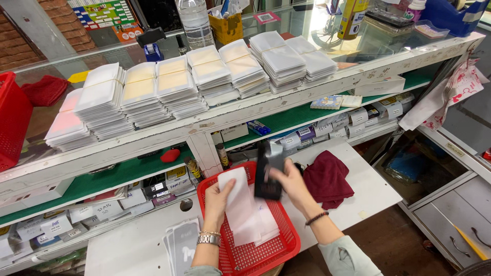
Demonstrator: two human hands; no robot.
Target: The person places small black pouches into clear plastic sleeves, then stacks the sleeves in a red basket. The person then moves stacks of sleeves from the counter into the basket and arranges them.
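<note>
My left hand (217,199) holds a white flat packet (234,191) upright over a red plastic basket (286,244). My right hand (292,184) grips a dark rectangular phone case (267,171) just to the right of that packet, also above the basket. More white packets (255,225) lie in the basket under both hands. A watch is on my left wrist and a dark bead bracelet on my right.
Several banded stacks of white packets (174,87) line the glass counter top. A maroon cloth (327,179) lies right of the basket on the white shelf (373,191). Grey packets (181,245) lie left of the basket. A second red basket (13,117) stands far left; labelled boxes fill the green shelf.
</note>
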